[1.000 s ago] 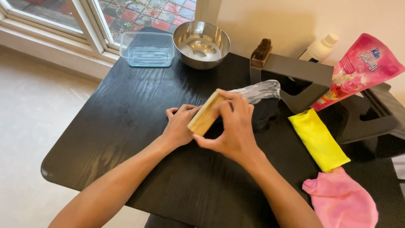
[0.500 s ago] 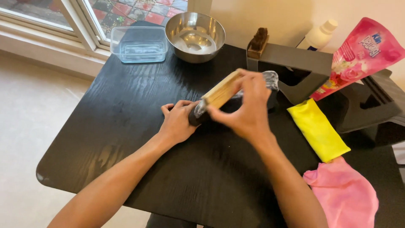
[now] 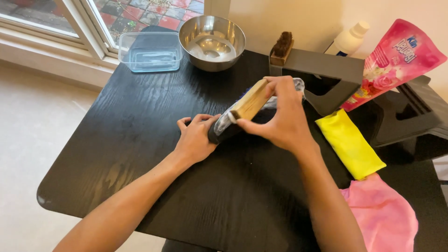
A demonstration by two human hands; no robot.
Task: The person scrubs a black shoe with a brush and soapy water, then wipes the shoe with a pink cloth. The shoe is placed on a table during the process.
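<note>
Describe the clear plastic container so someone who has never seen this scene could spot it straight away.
Start at the black table and go to its far left corner, by the window. The clear plastic container sits there, just left of the steel bowl. It is the only see-through, rectangular, bluish-tinted thing; the bowl beside it is round, shiny metal.

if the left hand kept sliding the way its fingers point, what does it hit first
Probably the dark shoe-like item that the left hand already touches. Beyond it, up and right, stands the grey angled stand, though depth is unclear.
</note>
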